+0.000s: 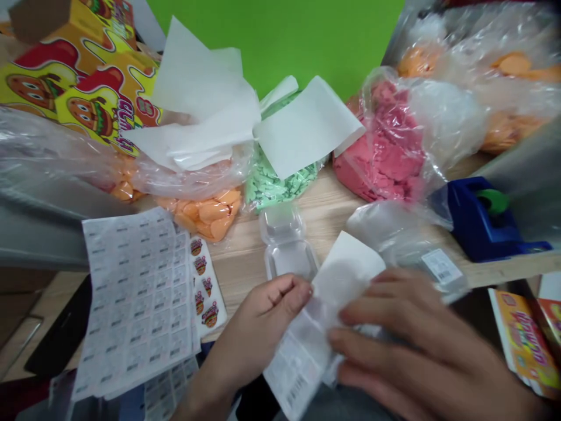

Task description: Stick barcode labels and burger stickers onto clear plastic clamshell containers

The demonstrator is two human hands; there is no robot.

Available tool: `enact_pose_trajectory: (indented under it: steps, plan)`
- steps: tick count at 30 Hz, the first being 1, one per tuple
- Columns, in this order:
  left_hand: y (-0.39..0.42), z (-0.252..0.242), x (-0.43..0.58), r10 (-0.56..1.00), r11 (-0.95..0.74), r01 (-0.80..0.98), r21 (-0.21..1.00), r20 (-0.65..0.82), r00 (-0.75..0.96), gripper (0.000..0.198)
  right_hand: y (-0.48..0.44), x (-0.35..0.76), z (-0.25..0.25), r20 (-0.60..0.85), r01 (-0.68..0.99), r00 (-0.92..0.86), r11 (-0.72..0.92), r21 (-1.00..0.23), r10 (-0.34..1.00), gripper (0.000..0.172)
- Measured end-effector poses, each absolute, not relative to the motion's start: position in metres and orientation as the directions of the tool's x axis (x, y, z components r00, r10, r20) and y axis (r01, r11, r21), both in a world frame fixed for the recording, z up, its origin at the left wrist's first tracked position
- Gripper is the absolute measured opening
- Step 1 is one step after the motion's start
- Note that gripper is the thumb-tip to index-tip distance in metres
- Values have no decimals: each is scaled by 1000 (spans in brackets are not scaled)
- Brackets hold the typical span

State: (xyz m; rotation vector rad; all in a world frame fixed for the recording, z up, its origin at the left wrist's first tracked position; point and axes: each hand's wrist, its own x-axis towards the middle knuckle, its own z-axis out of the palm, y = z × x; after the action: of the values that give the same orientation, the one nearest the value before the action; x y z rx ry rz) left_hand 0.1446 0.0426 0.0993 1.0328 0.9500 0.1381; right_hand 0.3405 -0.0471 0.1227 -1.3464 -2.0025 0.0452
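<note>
My left hand pinches the edge of a small white paper-and-plastic packet near the table's front edge. My right hand grips the same packet from the right, fingers curled over it. A barcode label shows on the packet's lower end. Just beyond the hands lies an open clear plastic clamshell container on the wooden table.
Bags of orange, green and red candy pieces lie behind, with white paper sheets on top. A sticker sheet lies left, a blue tape dispenser right, yellow burger-print boxes far left.
</note>
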Motion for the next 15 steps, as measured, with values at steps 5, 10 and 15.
enact_pose_trajectory:
  steps: [5, 10, 15]
  plan:
    - [29, 105, 123, 421, 698, 76, 712, -495, 760, 47, -33, 302, 97, 545, 767, -52, 383, -515, 837, 14]
    - [21, 105, 119, 644, 432, 202, 879, -458, 613, 21, -29, 294, 93, 573, 722, -31, 415, -554, 819, 12]
    - [19, 104, 122, 741, 461, 184, 868, -491, 458, 26, -24, 285, 95, 564, 731, -42, 410, -546, 825, 12]
